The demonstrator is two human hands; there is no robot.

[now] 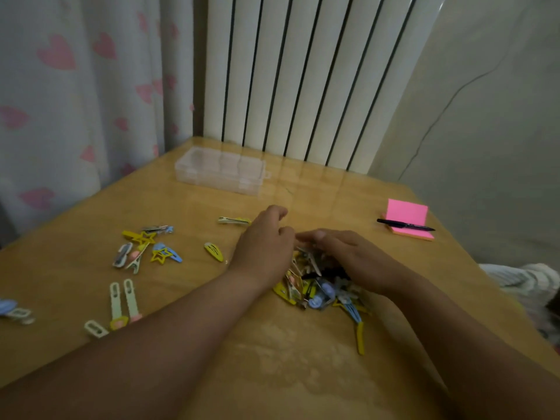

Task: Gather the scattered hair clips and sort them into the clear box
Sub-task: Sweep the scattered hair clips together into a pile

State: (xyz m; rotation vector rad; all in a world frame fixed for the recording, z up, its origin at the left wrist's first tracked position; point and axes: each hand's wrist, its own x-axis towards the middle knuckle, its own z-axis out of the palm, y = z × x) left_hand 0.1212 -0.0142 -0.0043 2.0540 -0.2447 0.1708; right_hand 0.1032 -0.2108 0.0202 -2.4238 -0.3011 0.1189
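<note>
While gathering, the left hand [263,247] is curving loosely against the heap of small yellow, blue and silver hair clips [318,291] mid-surface, and the right hand [342,253] is lying flat over it, fingers fairly straight. Both palms should be skimming the tan wooden surface [303,365] so nothing is slipping under. More coloured clips [145,247] are lying well apart leftward; the clear plastic compartment box [219,171] is sitting beyond, seemingly closed.

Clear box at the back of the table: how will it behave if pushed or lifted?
Probably light: the clear box looks thin-walled and empty. Likely slides easily on the glossy table. Low and flat, so unlikely to tip.
</note>
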